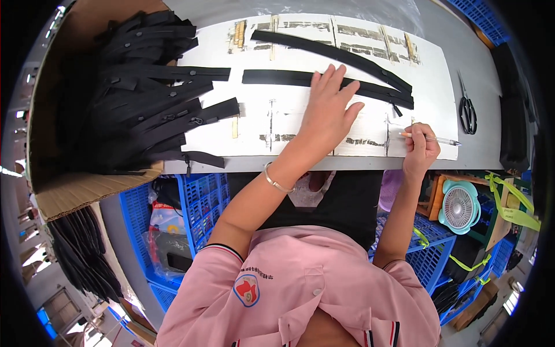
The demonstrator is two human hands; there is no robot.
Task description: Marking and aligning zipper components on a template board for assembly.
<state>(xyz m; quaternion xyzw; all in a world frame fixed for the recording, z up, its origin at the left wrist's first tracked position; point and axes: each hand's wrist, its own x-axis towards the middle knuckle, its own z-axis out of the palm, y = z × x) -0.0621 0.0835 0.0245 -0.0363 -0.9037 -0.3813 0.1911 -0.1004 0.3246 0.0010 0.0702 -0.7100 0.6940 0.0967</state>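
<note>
My left hand [328, 113] lies with its fingers spread, the tips pressing on a black zipper [277, 77] stretched across a white board [433, 69]. That zipper's pull [396, 110] hangs below its right end. A second black zipper [332, 53] slants above it, and the right ends of the two come together. Closed around a clear pen [446, 140], my right hand [422, 149] rests near the board's lower right edge, with the pen crosswise in its fingers. Dark marked bars and strips of tape cover parts of the board.
A heap of black zippers [133, 104] fills a cardboard box [63, 75] at the left and spills onto the board. Scissors [467, 113] lie on the grey table [488, 87] at the right. Blue crates [202, 202] and a turquoise fan [461, 207] stand below the table edge.
</note>
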